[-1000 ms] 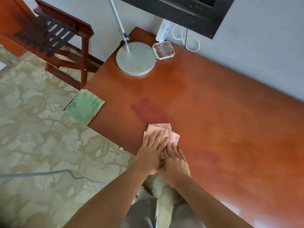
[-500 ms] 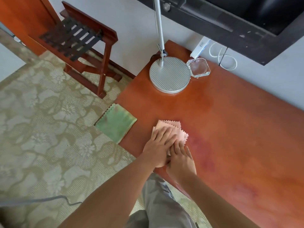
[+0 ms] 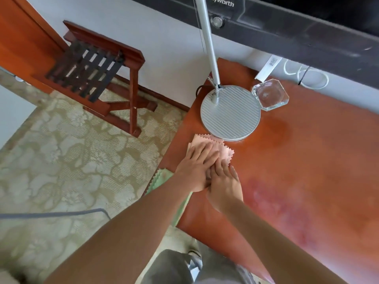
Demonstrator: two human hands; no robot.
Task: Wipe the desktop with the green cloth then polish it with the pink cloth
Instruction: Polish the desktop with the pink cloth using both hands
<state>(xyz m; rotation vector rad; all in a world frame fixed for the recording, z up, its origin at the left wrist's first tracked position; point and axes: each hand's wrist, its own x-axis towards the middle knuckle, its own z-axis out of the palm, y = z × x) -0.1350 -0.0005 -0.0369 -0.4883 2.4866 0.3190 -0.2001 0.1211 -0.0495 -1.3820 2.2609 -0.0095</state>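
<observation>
Left hand (image 3: 198,168) and right hand (image 3: 224,184) lie together, fingers straight, pressing flat on the pink cloth (image 3: 222,149) near the worktop (image 3: 307,160) corner; left fingers overlap the right. The cloth's far edge is just beside the lamp base (image 3: 230,112); a further forward stroke could jam the cloth against the base and nudge the glass ashtray (image 3: 270,97). The green cloth (image 3: 162,177) overhangs the worktop edge under the left forearm; a brush could drop it. Count: two cloths; one lamp base; one ashtray.

One brand name readable, at 12 o'clock.
"Skyworth" in pale letters on the TV (image 3: 287,27) bezel, lower edge, just right of the lamp pole (image 3: 209,44). White box (image 3: 269,67) at 1 o'clock carries dark print, too small to read.
</observation>
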